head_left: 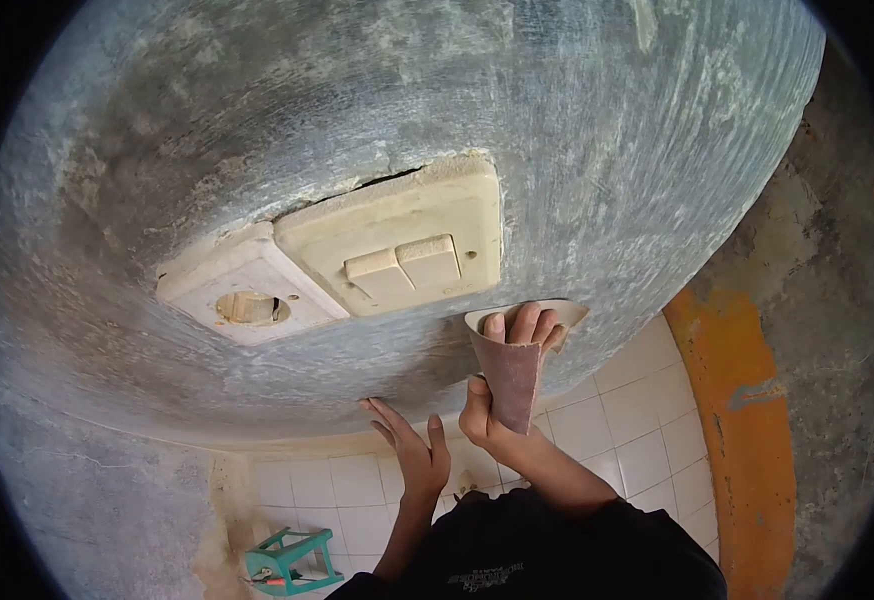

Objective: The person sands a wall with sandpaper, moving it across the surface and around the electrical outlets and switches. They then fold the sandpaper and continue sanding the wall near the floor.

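Note:
My right hand (519, 350) holds a bent sheet of sandpaper (513, 378), its reddish-brown side showing, with the fingers pressing part of it on the grey wall (597, 200). This is just below and right of a cream double light switch (407, 240). Left of the switch sits a whitish socket (252, 290) with a round hole. Lower down, my left hand (412, 447) has its fingers spread, with the fingertips at the wall's surface and nothing held.
A green stool (295, 560) with some tools in it stands on the white tiled floor (647, 430) at the lower left. An orange-painted strip (742, 440) runs down the right side beside a rough grey wall.

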{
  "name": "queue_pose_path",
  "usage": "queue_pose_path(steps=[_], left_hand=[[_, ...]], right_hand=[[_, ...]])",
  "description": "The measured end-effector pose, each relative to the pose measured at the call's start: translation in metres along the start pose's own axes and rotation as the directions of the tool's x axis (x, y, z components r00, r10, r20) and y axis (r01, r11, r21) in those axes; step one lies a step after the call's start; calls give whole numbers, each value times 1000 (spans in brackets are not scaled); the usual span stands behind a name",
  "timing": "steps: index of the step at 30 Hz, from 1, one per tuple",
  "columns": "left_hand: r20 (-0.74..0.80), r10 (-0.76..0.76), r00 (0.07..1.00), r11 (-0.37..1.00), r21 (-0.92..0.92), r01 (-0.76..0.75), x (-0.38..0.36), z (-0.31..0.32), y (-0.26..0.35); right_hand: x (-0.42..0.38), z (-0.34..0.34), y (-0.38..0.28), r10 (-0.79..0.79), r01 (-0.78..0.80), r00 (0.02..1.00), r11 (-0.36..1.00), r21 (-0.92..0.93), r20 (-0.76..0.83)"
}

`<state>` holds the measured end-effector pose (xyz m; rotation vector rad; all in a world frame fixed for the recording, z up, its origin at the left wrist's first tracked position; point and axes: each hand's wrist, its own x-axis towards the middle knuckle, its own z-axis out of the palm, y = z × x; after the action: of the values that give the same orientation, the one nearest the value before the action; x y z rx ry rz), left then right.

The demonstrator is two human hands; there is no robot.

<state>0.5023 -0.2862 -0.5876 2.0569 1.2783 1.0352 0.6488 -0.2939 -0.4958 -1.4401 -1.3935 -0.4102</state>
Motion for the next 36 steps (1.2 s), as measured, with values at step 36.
queue_pose_path(steps=[36], left_hand=[[15,51,999,999,-14,-51,-4,-14,4]], right_hand=[[12,-7,-5,24,-24,993,1000,-1,-112]])
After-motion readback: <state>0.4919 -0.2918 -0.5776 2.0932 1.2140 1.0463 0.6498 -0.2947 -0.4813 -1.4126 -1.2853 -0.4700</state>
